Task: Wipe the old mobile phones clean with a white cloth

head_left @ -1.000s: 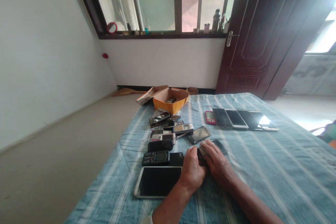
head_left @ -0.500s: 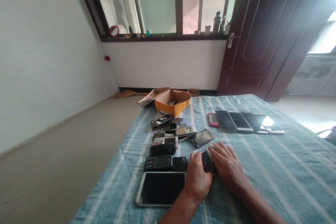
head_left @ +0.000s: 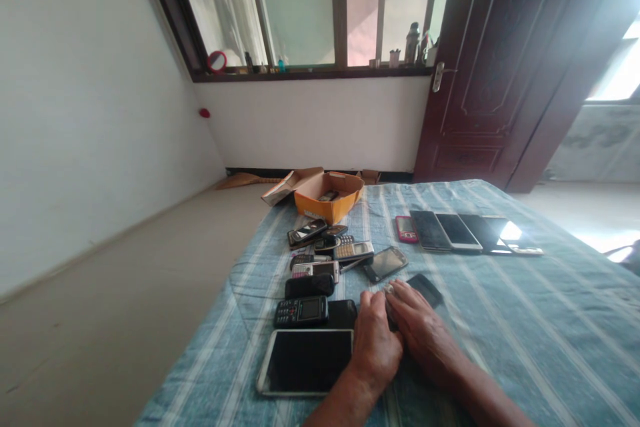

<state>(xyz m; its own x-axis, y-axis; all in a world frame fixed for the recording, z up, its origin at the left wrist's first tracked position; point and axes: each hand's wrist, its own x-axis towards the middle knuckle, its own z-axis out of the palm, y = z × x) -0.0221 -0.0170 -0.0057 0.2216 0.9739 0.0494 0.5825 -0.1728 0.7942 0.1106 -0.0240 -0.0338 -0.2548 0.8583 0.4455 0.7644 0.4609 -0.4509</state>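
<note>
My left hand (head_left: 376,333) is wrapped round the near end of a dark mobile phone (head_left: 427,290), whose far end sticks out beyond my right hand. Pressed on top of that phone, my right hand (head_left: 417,320) has a crumpled white wipe (head_left: 389,288) under its fingers; most of the wipe is hidden. Beside my left wrist lies a large white-framed phone (head_left: 310,361) with a black screen. A black keypad phone (head_left: 301,311) and a flat black phone (head_left: 343,315) are just left of my hands. Past my fingertips rests a grey touchscreen phone (head_left: 387,264).
Several old phones (head_left: 315,270) are piled at the left of the striped cloth (head_left: 525,320). Behind them stands an open orange cardboard box (head_left: 325,208) with phones inside. A red phone (head_left: 406,229) and several smartphones (head_left: 457,232) form a row at the back right.
My right hand has slid left and nearer along the phone with the wipe, uncovering the phone's far end. My left hand keeps its grip in nearly the same place.
</note>
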